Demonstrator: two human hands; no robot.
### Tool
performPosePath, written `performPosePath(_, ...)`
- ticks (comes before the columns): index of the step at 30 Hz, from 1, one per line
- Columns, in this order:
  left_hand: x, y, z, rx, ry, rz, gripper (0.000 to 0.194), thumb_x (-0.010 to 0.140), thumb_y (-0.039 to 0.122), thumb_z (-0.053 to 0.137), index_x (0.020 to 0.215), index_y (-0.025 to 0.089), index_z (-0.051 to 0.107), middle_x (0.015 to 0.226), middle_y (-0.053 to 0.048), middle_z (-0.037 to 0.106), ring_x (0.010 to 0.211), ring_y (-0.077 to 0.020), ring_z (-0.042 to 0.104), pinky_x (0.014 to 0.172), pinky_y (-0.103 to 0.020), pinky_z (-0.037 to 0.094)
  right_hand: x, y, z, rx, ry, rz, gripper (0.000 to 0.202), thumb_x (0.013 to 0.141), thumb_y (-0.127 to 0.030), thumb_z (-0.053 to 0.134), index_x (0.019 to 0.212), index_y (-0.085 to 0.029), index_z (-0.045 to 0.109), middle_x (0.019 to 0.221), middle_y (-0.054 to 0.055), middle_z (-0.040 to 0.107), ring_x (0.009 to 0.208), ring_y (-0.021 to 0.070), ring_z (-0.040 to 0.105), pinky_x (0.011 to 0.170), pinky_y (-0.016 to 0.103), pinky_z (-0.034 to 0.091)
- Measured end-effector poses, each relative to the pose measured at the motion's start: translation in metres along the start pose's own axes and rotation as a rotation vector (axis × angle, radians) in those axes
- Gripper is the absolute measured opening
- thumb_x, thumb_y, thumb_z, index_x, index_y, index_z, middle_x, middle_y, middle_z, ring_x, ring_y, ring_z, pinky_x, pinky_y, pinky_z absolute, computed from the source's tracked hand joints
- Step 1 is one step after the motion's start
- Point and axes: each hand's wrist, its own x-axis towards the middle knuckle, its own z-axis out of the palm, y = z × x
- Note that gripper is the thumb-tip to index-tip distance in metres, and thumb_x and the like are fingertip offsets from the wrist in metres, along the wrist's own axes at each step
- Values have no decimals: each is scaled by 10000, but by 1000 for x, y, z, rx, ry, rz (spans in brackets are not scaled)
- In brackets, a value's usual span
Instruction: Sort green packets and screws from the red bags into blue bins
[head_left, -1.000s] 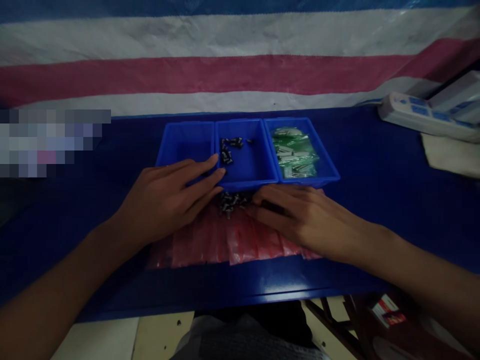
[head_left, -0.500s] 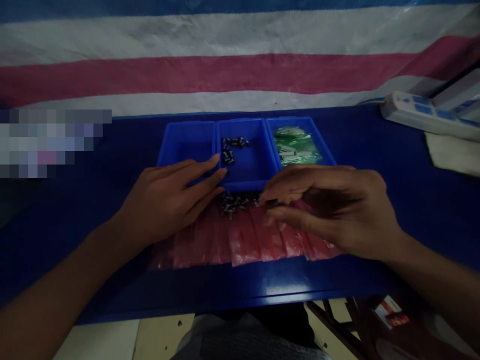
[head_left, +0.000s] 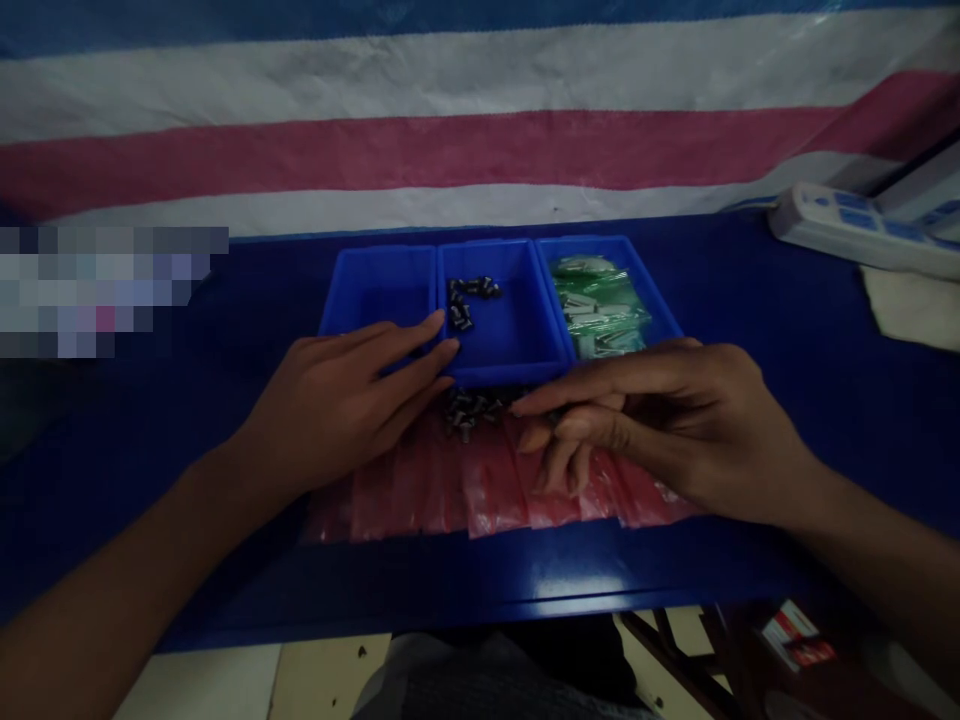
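Small dark screws (head_left: 474, 408) with silvery shanks lie in a heap on a row of pink plastic bags (head_left: 491, 490), against the front of the middle blue bin (head_left: 502, 335). More screws (head_left: 463, 303) sit inside that bin, along its left and back. My left hand (head_left: 337, 400) is open, fingers spread, its fingertips at the bin's front left corner and beside the heap. My right hand (head_left: 660, 420) reaches over the bags from the right. Its index finger stretches to the heap's right side, while thumb and curled fingers pinch a small dark screw, mostly hidden.
A blue bin (head_left: 382, 280) stands to the left. The right bin (head_left: 660, 310) holds green plastic bags (head_left: 600, 300) with pale pieces. At the far right are a white power strip (head_left: 847, 220) and a pale cloth (head_left: 911, 305). The blue table's front edge (head_left: 525, 605) is near.
My right index finger has stretched leftward to the screw heap, and the other fingers have curled below the thumb. My left hand stays in place at the bin. The view has shifted slightly.
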Motion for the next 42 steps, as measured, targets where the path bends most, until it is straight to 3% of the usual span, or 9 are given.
performPosePath(6,3,0,-1,18,33,40,196,1071,271,622,1211,162,704,1248,-77,783,899,-244,815,688,-370,690,2,2,1,-192,118,-136,146,907,-126,817,981,-251,826,938,10,820,691,150,786,585,223,675)
performPosePath(11,4,1,0,15,24,37,189,1082,284,601,1214,191,699,1256,-58,782,912,-234,814,698,-368,695,2,0,-1,-48,55,30,51,918,-219,834,939,-200,791,587,-54,700,419,81,631,412,144,503)
performPosePath(17,1,1,-1,0,-4,28,215,1077,269,598,1243,191,710,1296,-81,765,962,-244,814,755,-380,715,4,1,-1,-40,38,180,347,915,-398,848,683,-175,717,463,-57,579,307,61,476,314,155,382)
performPosePath(23,1,0,0,20,20,42,219,1081,296,595,1224,178,713,1266,-78,779,950,-235,813,726,-350,702,2,-1,-4,-133,325,-103,284,1064,-363,659,1329,-301,741,1050,40,819,761,203,810,538,282,654)
performPosePath(25,1,0,0,18,15,42,215,1083,293,592,1224,183,712,1275,-70,775,953,-227,813,748,-345,704,0,1,-7,-466,271,-273,315,1063,-246,644,1365,-294,723,1052,37,816,787,199,806,610,302,671)
performPosePath(28,1,1,-1,20,-5,17,217,1085,275,586,1244,189,706,1295,-62,766,958,-234,813,764,-365,709,-1,8,-11,-1113,-66,-511,263,1049,-101,590,1235,-157,767,1059,105,806,875,231,793,699,329,666)
performPosePath(31,1,1,-1,16,-2,28,213,1073,255,603,1240,169,703,1283,-75,771,936,-246,813,719,-384,712,-2,15,-11,-1407,-247,-559,272,1053,-47,508,1099,-117,768,1138,144,772,932,234,768,729,333,645)
performPosePath(38,3,1,-2,41,6,36,200,1076,244,601,1250,187,683,1270,-49,779,920,-208,811,744,-344,714,0,20,-7,-1551,-227,-634,339,1062,-49,436,927,-128,738,979,117,754,773,210,697,629,327,584)
performPosePath(42,2,2,-2,31,-4,21,210,1091,269,575,1247,185,687,1290,-62,769,929,-238,814,693,-373,700,-1,16,-5,-1277,-141,-566,268,1083,-88,461,1046,-116,724,1013,116,763,823,218,738,715,332,622)
